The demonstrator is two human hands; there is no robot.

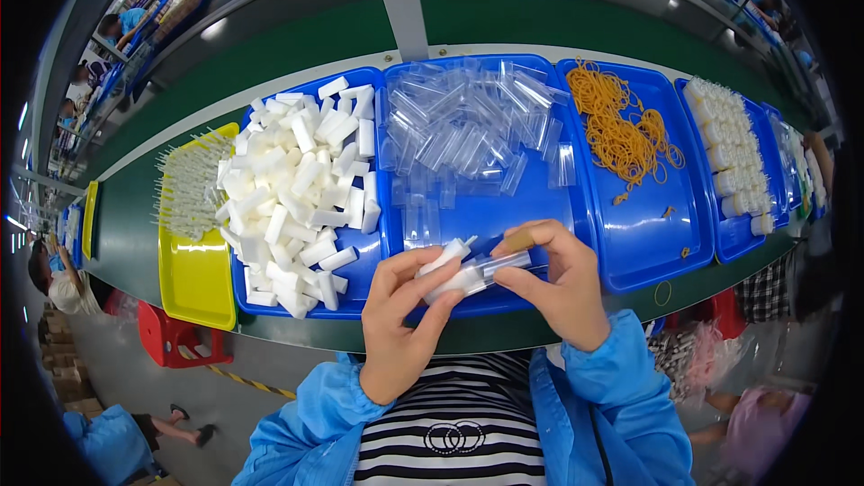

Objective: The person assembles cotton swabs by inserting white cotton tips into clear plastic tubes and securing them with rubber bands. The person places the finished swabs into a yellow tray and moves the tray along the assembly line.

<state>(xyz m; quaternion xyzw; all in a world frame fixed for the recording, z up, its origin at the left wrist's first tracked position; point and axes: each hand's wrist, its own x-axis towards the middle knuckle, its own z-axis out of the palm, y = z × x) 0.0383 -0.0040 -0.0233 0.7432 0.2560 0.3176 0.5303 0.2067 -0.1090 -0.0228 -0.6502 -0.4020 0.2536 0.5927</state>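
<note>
My left hand (pixel 403 310) is closed around a white cylindrical piece (pixel 466 281). A second white piece (pixel 445 256) with a thin tip sits in the same grip, partly covered by the fingers. My right hand (pixel 560 283) pinches a clear plastic tube (pixel 509 264) between thumb and fingers, and one finger has a tan wrap. The tube's left end meets the white cylinder; how far it overlaps I cannot tell. Both hands are over the front edge of a blue tray (pixel 540 207) holding many loose clear tubes (pixel 468 121).
Left of it, a blue tray is heaped with white cylinders (pixel 301 171); beyond, a yellow tray (pixel 193 283) holds thin white sticks (pixel 191 184). Rightward are orange rubber bands (pixel 616 117) in a blue tray and rows of white pieces (pixel 731 148). A red stool (pixel 171 337) stands below the table.
</note>
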